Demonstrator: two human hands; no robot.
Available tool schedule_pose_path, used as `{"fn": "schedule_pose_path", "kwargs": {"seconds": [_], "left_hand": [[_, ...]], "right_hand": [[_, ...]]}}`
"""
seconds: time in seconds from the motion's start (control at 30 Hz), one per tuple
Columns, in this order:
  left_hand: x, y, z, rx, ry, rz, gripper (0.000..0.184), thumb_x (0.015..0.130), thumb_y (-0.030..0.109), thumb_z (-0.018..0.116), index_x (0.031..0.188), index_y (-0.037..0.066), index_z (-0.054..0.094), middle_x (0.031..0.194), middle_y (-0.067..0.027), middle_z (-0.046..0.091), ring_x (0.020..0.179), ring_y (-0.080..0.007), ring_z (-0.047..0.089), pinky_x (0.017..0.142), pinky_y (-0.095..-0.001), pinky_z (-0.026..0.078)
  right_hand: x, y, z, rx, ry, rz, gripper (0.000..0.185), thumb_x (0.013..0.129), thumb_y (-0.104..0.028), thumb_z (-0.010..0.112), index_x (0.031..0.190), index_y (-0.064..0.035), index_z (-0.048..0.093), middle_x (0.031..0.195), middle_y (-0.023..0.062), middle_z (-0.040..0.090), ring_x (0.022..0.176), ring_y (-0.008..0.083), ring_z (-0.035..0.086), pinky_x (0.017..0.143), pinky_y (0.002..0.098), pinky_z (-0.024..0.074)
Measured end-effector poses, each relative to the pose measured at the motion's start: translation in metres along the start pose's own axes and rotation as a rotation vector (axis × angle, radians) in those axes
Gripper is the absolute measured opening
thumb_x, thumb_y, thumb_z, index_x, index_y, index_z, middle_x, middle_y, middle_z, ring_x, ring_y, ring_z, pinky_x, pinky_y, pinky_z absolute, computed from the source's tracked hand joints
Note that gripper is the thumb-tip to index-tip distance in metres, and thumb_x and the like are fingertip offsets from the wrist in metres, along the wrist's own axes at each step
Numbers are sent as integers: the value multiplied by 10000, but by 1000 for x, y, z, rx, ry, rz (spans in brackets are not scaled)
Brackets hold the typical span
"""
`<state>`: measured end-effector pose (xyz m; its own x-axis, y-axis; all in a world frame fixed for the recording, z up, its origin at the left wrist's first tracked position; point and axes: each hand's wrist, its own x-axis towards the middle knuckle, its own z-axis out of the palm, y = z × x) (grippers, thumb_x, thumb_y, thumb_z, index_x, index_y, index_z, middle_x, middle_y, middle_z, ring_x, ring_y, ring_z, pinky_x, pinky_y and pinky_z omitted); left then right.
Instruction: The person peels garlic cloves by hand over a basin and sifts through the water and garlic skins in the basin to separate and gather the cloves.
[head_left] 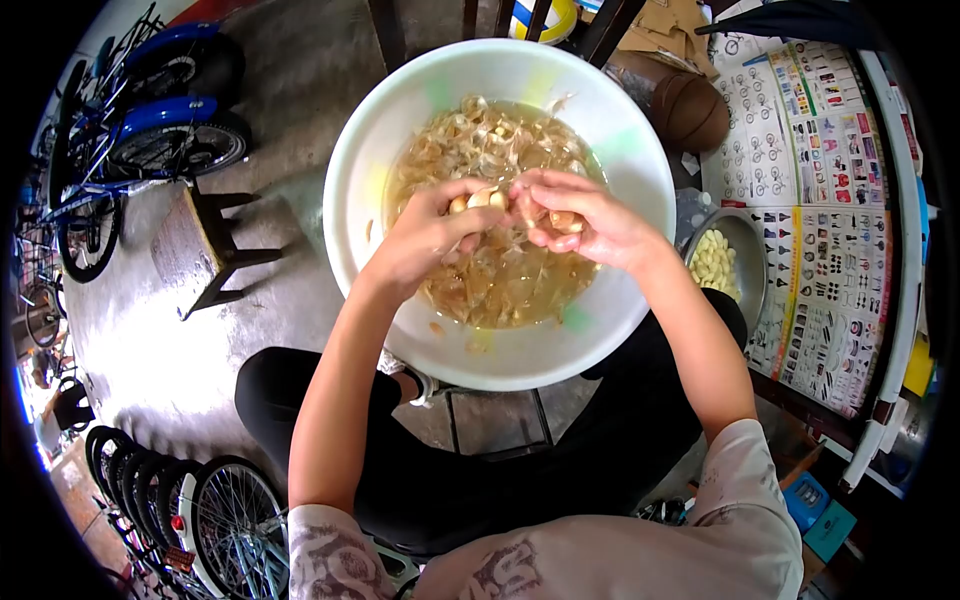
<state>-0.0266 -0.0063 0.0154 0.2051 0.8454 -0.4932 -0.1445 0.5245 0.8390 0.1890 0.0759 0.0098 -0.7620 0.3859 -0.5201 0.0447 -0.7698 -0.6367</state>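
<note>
Both my hands are over a large white basin of brownish water, in which many loose garlic skins float. My left hand is closed around a few garlic cloves, some pale, some with brown skin. Close beside it, fingertips nearly meeting, my right hand has its fingers curled around brownish garlic cloves. To the right of the basin, a metal bowl holds peeled white garlic cloves.
A small wooden stool stands left of the basin, with bicycles beyond. At right are a printed chart-covered table and a brown ball. Wheels stand at the lower left. Wooden chair bars rise behind the basin.
</note>
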Motion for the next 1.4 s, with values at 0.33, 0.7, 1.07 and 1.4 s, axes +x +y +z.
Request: {"fn": "schedule_pose_path", "kwargs": {"seconds": [0.33,0.7,1.07,1.4], "left_hand": [[6,5,1,-230,116,-18,208,909,221,641,1044,71,590,898,-13,643,600,-20,401,492,-167,286],[15,-2,2,78,212,12,297,903,261,690,1108,46,687,787,2,633,573,-46,434,521,-192,347],[12,-4,3,284,134,63,442,843,351,769,1127,19,705,669,32,547,581,-56,447,519,-218,351],[17,-18,1,-34,218,-9,341,896,292,681,1088,11,666,688,34,539,545,-45,416,476,-201,311]], "right_hand": [[11,-3,-1,-34,18,-32,378,923,-105,574,1289,-27,523,997,24,613,766,77,560,542,197,392],[18,-4,0,-374,240,-57,237,924,-201,645,1114,-60,632,910,-3,628,725,65,504,571,238,410],[19,8,6,-1222,350,-416,206,787,-134,777,922,-27,663,693,79,631,619,119,573,587,305,459],[18,2,15,-671,176,-320,459,759,-75,806,1178,-79,620,939,16,625,749,66,571,634,218,478]]}}
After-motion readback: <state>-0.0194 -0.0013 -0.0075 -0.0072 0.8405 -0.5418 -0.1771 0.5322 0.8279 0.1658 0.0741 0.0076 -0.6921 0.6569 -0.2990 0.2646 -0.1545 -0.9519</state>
